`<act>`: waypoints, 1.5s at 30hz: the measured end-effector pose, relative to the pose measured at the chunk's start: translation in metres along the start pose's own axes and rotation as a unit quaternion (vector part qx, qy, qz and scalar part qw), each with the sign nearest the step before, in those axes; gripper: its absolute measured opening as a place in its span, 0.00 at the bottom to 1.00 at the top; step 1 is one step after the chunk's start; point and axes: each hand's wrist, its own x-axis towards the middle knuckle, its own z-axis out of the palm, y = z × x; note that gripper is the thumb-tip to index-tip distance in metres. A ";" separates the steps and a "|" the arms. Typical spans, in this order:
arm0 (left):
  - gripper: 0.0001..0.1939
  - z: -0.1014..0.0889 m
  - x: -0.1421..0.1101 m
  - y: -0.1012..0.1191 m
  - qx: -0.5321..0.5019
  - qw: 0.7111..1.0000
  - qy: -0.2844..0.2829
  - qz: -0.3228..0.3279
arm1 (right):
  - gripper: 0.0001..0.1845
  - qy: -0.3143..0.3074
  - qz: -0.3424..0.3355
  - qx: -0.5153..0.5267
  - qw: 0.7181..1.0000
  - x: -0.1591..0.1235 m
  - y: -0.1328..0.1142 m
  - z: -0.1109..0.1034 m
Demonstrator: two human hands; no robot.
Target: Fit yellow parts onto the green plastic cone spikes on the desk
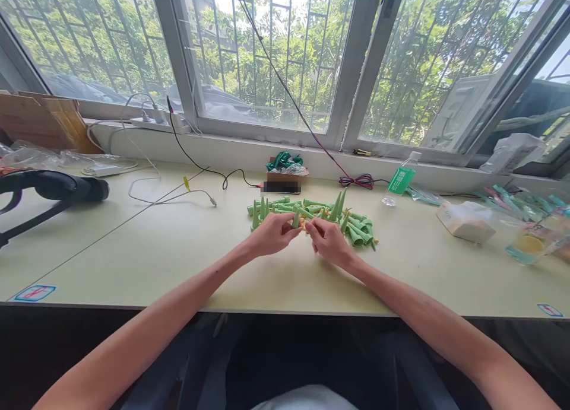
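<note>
Between the thumb and fingers of my left hand (271, 234) is a small pale-green cone (296, 219), its point upward. My right hand (330, 239) is closed in a pinch just to the right of it. Small yellowish bits show near its fingertips, but what it grips is too small to make out. Behind both hands spreads a pile of green cones (361, 232), many lying on their sides. Several others stand with their tips up, such as the tall cones (338, 205) behind my right hand. Yellowish bits lie scattered among them.
Past the pile sits a small cardboard box (282, 181) with green wrapping. A green-labelled bottle (401, 180), a tissue pack (465, 221) and a plastic bag (534, 238) are to the right. White cables (154, 187) and a black headset (48, 190) lie left on the table (146, 261).
</note>
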 end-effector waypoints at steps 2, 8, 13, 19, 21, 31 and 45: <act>0.08 -0.007 -0.001 0.004 0.000 1.000 -0.026 -0.003 | 0.22 -0.011 -0.006 0.003 1.000 0.000 -0.001 0.001; 0.06 -0.024 -0.002 0.014 0.009 0.997 -0.073 0.004 | 0.21 -0.055 -0.061 0.023 0.996 -0.002 -0.001 0.002; 0.07 -0.029 -0.006 0.021 0.042 0.996 -0.072 0.018 | 0.20 -0.076 -0.084 0.028 0.993 -0.004 -0.003 0.001; 0.11 -0.028 -0.015 0.030 0.068 0.996 -0.054 0.006 | 0.11 -0.123 -0.119 0.068 0.983 -0.006 -0.003 0.001; 0.12 -0.029 -0.016 0.032 0.081 0.996 -0.046 0.010 | 0.11 -0.128 -0.118 0.070 0.982 -0.006 -0.003 0.002; 0.10 -0.044 -0.009 0.035 0.027 0.990 -0.137 -0.027 | 0.09 -0.130 -0.121 0.021 0.984 -0.006 -0.008 0.001; 0.07 -0.034 -0.003 0.024 0.031 0.988 -0.135 -0.069 | 0.09 -0.120 -0.088 0.018 0.989 -0.003 0.002 0.003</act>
